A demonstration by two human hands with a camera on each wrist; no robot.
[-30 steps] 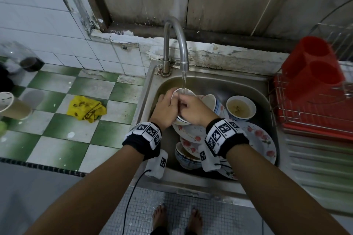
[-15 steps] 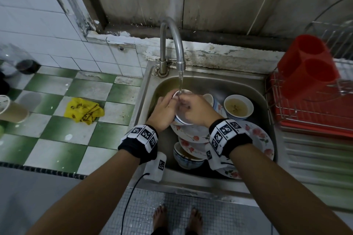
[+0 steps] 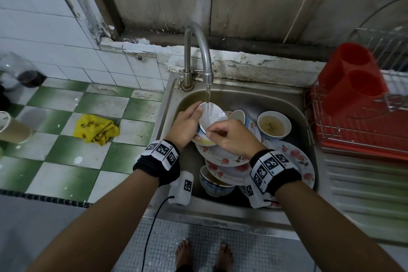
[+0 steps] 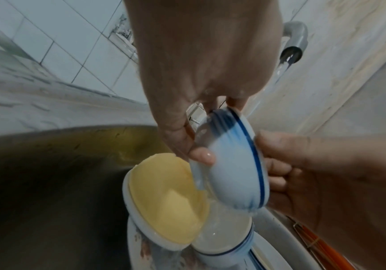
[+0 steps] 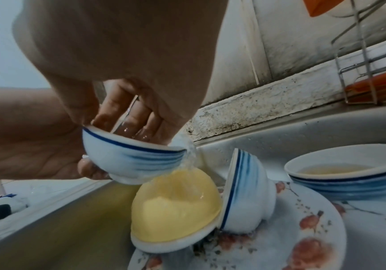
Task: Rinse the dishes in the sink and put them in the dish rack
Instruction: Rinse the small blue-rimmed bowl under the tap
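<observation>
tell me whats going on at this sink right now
A person is rinsing a small blue-rimmed bowl under the running tap. The left hand grips it from outside and underneath, while the right hand has its fingers inside it. Water spills over its edge. More bowls and flowered plates wait in the sink; the red dish rack holds none that can be seen.

Bare arms, bare feet (image 3: 204, 254). Each wrist wears a black fabric band (image 3: 157, 166) carrying white blocks printed with black square markers (image 3: 268, 164); a thin black cable (image 3: 152, 227) hangs from the left one.
</observation>
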